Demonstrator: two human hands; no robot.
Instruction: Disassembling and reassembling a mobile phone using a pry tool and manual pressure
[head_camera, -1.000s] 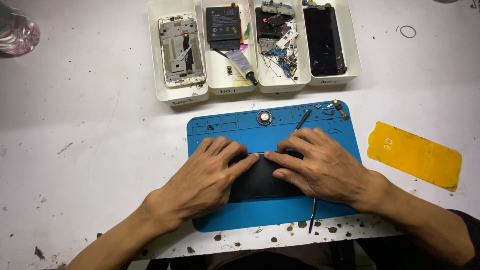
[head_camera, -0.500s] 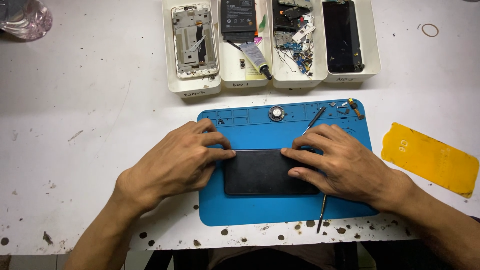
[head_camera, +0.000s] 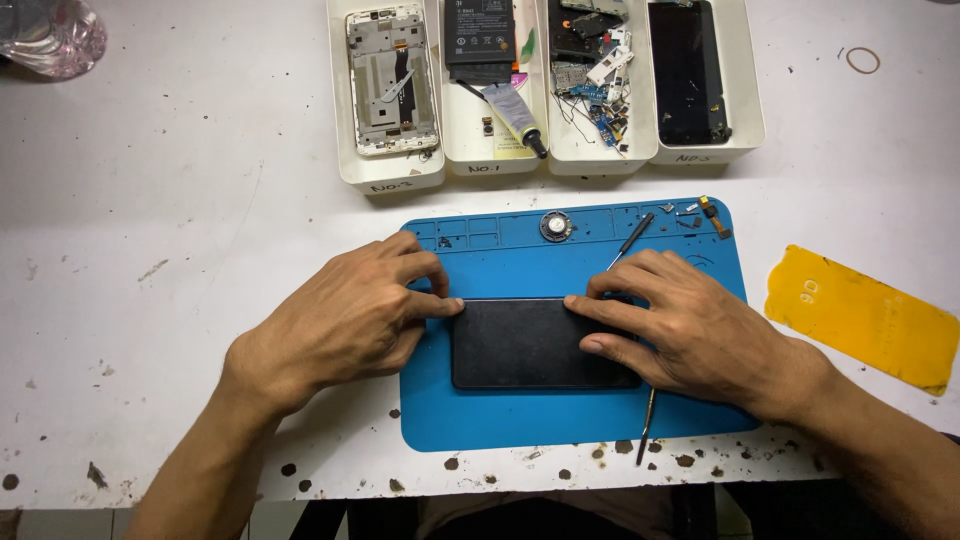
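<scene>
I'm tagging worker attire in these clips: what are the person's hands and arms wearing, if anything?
Nothing shows on them. The left hand and right hand are bare, with no gloves, rings or wristwatch visible. Both forearms are uncovered up to the picture's edge, so no sleeve is in view. The fingernails look short and unpainted. No straps, cables or markings show.

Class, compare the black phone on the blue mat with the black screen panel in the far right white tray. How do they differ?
The black phone lies crosswise on the blue mat; the screen panel lies lengthwise in its white tray. The left hand and right hand press the phone's ends; nothing touches the panel. Both are flat, dark rectangles.
</scene>
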